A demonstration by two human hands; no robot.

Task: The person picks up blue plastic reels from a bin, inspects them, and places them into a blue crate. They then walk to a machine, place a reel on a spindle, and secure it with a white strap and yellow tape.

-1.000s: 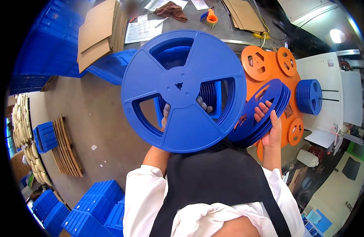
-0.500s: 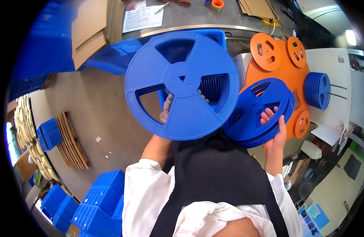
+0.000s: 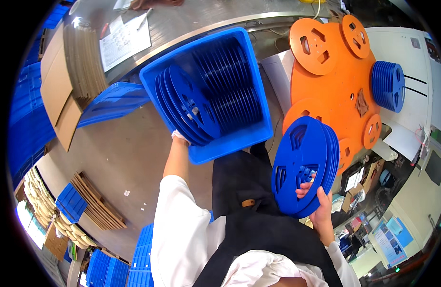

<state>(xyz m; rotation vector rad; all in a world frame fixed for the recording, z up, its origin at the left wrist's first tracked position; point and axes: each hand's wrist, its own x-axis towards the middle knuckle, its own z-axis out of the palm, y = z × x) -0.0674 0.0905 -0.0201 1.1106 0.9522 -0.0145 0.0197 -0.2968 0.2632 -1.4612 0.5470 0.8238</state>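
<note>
Blue plastic reels fill the blue bin (image 3: 251,138) in front of you, standing on edge in rows. Your left hand (image 3: 180,137) is down at the near left corner of the bin, touching the big blue reel (image 3: 194,103) that leans at the front of the left row; most of the hand is hidden behind the reels, so you cannot tell if it grips or just rests there. Your right hand (image 3: 320,201) is clenched around a stack of blue reels (image 3: 304,165), held up on edge to the right of the bin and apart from it, with your fingers (image 3: 304,190) poking through one of the holes. Behind that stack is a big orange disc (image 3: 337,91) with smaller orange reels on it, and another stack of blue reels (image 3: 388,86) sits at its far right. Beyond the bin, a grey metal surface (image 3: 192,21) carries a sheet of paper (image 3: 125,40) near its left edge. Flat cardboard (image 3: 55,86) leans at the left, and a blue lid (image 3: 113,103) lies beside the bin.
</note>
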